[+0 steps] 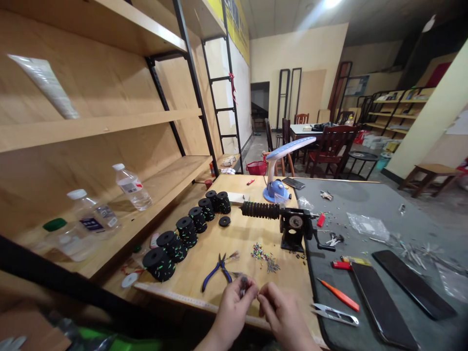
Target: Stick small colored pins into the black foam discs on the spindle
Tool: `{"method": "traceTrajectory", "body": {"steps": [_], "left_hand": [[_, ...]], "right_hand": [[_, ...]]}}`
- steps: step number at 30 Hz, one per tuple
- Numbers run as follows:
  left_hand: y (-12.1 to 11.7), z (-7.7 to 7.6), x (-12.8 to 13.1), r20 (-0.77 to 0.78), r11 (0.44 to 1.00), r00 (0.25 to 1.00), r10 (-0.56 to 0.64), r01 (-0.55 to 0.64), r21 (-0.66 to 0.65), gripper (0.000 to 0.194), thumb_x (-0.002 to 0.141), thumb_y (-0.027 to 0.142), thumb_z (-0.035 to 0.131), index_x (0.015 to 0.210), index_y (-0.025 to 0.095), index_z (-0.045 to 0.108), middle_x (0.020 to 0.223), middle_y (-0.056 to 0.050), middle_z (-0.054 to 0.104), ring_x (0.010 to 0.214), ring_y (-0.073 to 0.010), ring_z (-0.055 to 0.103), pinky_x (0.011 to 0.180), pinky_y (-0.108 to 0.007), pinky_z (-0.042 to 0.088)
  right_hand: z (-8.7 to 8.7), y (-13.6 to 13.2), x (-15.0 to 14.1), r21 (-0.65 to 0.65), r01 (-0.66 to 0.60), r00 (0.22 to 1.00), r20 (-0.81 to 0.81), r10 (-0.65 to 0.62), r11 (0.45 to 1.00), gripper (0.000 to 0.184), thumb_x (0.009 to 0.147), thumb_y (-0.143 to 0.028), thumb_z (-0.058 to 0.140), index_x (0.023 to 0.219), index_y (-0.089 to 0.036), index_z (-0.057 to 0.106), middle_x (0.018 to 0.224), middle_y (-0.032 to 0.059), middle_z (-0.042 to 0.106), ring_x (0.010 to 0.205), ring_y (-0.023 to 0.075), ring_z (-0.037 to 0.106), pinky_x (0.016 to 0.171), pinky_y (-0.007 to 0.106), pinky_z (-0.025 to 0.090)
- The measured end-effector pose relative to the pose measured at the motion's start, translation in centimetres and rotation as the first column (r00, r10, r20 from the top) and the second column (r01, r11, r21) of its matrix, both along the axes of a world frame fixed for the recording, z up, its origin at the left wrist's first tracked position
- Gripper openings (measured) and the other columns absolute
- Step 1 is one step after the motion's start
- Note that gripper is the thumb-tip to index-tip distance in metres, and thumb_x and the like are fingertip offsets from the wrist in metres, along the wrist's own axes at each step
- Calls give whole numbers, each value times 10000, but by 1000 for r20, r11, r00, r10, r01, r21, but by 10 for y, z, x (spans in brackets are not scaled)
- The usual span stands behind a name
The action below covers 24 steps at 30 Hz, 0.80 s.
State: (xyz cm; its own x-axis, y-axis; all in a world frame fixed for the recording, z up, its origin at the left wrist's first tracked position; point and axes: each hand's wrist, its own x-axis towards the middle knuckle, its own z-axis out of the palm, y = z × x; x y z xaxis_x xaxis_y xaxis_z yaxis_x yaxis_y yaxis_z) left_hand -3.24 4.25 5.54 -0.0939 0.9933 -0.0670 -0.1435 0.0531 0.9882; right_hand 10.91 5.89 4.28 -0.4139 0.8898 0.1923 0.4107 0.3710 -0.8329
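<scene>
My left hand [234,307] is closed near the table's front edge, pinching a small greyish thing too small to name. Close beside it on the right, my right hand [281,309] has thumb and finger pressed together; what sits between them cannot be made out. Just beyond my left hand lie blue-handled pliers [219,272], jaws pointing away. Ahead of both hands is a pile of colourful beads [259,252], with small grey pieces [272,264] at its near side. Behind it stands a black hand-cranked winder [292,226] with a row of black discs [260,210] on its shaft.
Stacks of black foam spools [159,264] line the table's left side. A blue lamp [277,189] stands at the back. On the grey mat [329,195] to the right lie thread snips [335,313], an orange-handled tool [339,295] and dark phones [413,282]. Shelving with bottles [133,187] rises at left.
</scene>
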Motion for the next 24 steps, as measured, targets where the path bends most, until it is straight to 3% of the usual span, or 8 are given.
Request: {"method": "traceTrajectory", "body": {"steps": [3, 6, 10, 14, 19, 24], "left_hand": [[6, 9, -3, 118, 999, 993, 32, -27, -44, 355, 748, 476, 684, 713, 156, 532, 647, 46, 522, 478, -51, 347, 475, -195, 266], [11, 17, -4, 278, 997, 960, 14, 8, -77, 356, 746, 462, 698, 742, 171, 493, 690, 33, 563, 485, -46, 390, 497, -193, 276], [17, 24, -3, 475, 981, 879, -42, 125, -145, 381, 710, 408, 758, 743, 181, 454, 587, 61, 502, 485, -46, 408, 495, -173, 265], [24, 33, -8, 620, 978, 782, -65, 174, -117, 363, 727, 344, 763, 727, 176, 443, 580, 66, 457, 462, -25, 359, 466, -159, 203], [24, 53, -20, 657, 987, 749, -86, 153, -45, 303, 775, 289, 728, 718, 168, 457, 586, 57, 444, 459, -23, 337, 462, -164, 188], [16, 75, -22, 620, 992, 778, -105, 129, 6, 319, 780, 313, 718, 683, 167, 452, 569, 55, 433, 448, -24, 311, 462, -183, 187]], "right_hand": [[1, 4, 2, -3, 1, 1000, 13, 0, 1000, 232, 916, -318, 450, 737, -219, 559, 605, -6, 648, 545, 139, 581, 531, 215, 374], [-1, 10, 5, 53, 13, 999, 46, -15, 999, 214, 907, -316, 490, 742, -222, 590, 644, 5, 644, 590, 155, 576, 554, 232, 378], [-2, 17, 8, 177, -36, 997, 79, 22, 984, 190, 913, -271, 476, 774, -222, 596, 721, 36, 623, 681, 181, 569, 603, 259, 408], [-5, 25, 16, 264, -96, 990, 123, 65, 960, 195, 933, -208, 419, 835, -215, 588, 806, 60, 628, 770, 195, 560, 679, 290, 440], [-20, 43, 31, 361, -84, 987, 160, 27, 929, 168, 915, -152, 453, 910, -214, 608, 898, 69, 673, 838, 214, 552, 727, 331, 457], [-26, 65, 35, 461, -6, 988, 141, -67, 888, 176, 888, -141, 496, 891, -222, 652, 924, 74, 703, 869, 239, 549, 763, 379, 466]]}}
